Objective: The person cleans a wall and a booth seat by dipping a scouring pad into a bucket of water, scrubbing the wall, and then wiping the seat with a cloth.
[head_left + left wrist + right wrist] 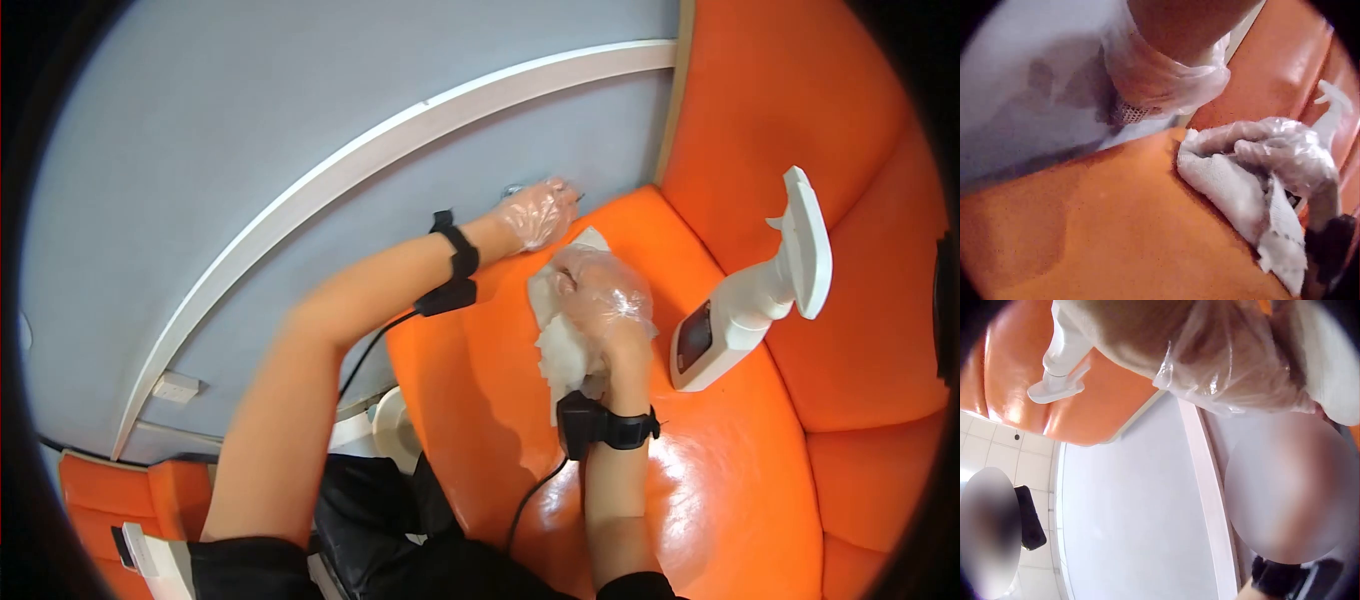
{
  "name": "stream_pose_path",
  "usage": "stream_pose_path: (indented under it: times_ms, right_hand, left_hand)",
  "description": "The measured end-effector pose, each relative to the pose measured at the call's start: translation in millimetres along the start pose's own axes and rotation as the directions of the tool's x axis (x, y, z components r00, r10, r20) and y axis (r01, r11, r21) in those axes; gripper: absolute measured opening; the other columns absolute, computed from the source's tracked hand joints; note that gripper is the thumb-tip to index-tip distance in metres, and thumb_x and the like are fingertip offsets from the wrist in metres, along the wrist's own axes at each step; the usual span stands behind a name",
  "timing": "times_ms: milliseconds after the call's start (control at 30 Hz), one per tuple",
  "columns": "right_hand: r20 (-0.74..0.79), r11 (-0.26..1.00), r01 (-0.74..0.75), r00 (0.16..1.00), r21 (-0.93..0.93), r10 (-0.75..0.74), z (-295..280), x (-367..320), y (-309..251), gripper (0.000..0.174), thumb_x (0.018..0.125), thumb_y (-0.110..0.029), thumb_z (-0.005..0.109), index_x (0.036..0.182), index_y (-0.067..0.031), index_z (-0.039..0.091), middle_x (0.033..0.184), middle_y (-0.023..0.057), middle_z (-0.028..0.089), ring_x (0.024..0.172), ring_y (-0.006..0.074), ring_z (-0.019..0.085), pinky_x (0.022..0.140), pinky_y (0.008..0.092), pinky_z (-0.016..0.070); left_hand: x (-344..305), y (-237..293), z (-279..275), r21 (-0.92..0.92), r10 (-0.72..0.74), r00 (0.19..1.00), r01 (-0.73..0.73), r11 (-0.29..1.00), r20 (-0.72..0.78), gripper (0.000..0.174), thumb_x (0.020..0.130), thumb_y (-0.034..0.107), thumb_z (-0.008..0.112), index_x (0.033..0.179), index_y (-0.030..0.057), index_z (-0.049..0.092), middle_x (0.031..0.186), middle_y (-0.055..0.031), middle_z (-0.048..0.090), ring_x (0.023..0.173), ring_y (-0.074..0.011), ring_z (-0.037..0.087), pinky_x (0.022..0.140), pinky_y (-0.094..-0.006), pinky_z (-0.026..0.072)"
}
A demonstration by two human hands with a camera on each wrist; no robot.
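My left hand (540,213), in a clear plastic glove, is by the grey wall above the far edge of the orange seat (450,400). Its fingers curl around a silver mesh piece (1130,114), which shows below the glove in the left wrist view; the rest of it is hidden. My right hand (608,295), also gloved in clear plastic, grips a bunched white cloth (563,355) over the seat. In the left wrist view, folds of this cloth hang out from under the right fingers.
A white trigger spray bottle (745,310) with a dark label stands on the seat, right of my right hand. The orange backrest (780,100) rises behind it. A white rail (400,130) crosses the grey wall. Below the seat's left edge is a pale bucket (393,425).
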State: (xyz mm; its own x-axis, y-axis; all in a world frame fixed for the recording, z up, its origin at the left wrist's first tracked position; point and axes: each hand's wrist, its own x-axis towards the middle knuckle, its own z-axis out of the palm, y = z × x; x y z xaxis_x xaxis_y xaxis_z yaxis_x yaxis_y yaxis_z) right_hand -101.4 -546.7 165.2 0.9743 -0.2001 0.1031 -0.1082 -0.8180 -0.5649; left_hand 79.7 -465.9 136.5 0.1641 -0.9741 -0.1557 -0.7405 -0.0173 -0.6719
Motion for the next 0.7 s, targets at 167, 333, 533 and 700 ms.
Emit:
stream_pose_path:
  times_ms: [167, 333, 533, 700]
  right_hand:
    - [0.021, 0.984, -0.034, 0.999, 0.173, 0.030, -6, -5, -11, 0.017, 0.088, -0.018, 0.055, 0.099, -0.0066, 0.061, 0.091, 0.0146, 0.062, 0.079, 0.0322, 0.061, 0.068, 0.0415, 0.0485]
    - [0.445, 0.291, -0.616, 0.755, 0.732, 0.481, -10, -31, -39, 0.011, 0.094, -0.018, 0.054, 0.100, -0.0085, 0.053, 0.068, 0.0087, 0.052, 0.045, 0.0221, 0.055, 0.039, 0.0364, 0.0434]
    - [0.273, 0.363, -0.440, 0.862, 0.822, 0.427, -10, -34, -36, 0.018, 0.095, -0.023, 0.056, 0.107, -0.0114, 0.054, 0.068, 0.0074, 0.053, 0.049, 0.0202, 0.057, 0.042, 0.0364, 0.0442]
    - [0.106, 0.767, -0.264, 0.962, 0.585, 0.251, 7, -20, -14, 0.016, 0.091, -0.021, 0.057, 0.100, -0.0079, 0.058, 0.080, 0.0133, 0.061, 0.067, 0.0295, 0.062, 0.058, 0.0407, 0.0494]
  left_hand:
    - [-154, -15, -17, -0.112, -0.090, 0.984, 0.073, 0.991, -0.156, 0.026, 0.084, 0.018, 0.057, 0.107, 0.0093, 0.065, 0.133, -0.0042, 0.053, 0.129, -0.0263, 0.042, 0.102, -0.0383, 0.0389]
    - [-294, -3, -30, -0.059, -0.368, 0.883, 0.367, 0.928, -0.291, 0.035, 0.085, 0.018, 0.066, 0.120, 0.0171, 0.064, 0.137, -0.0018, 0.054, 0.121, -0.0281, 0.055, 0.093, -0.0416, 0.0499]
    - [-255, -8, -37, -0.094, -0.426, 0.854, 0.418, 0.904, -0.298, 0.038, 0.090, 0.019, 0.060, 0.127, 0.0141, 0.060, 0.144, -0.0040, 0.048, 0.128, -0.0252, 0.048, 0.101, -0.0396, 0.0452]
    - [-127, -33, -30, -0.206, -0.406, 0.812, 0.350, 0.914, -0.420, 0.039, 0.093, 0.018, 0.052, 0.131, 0.0116, 0.055, 0.149, -0.0057, 0.040, 0.136, -0.0269, 0.040, 0.109, -0.0411, 0.0378]
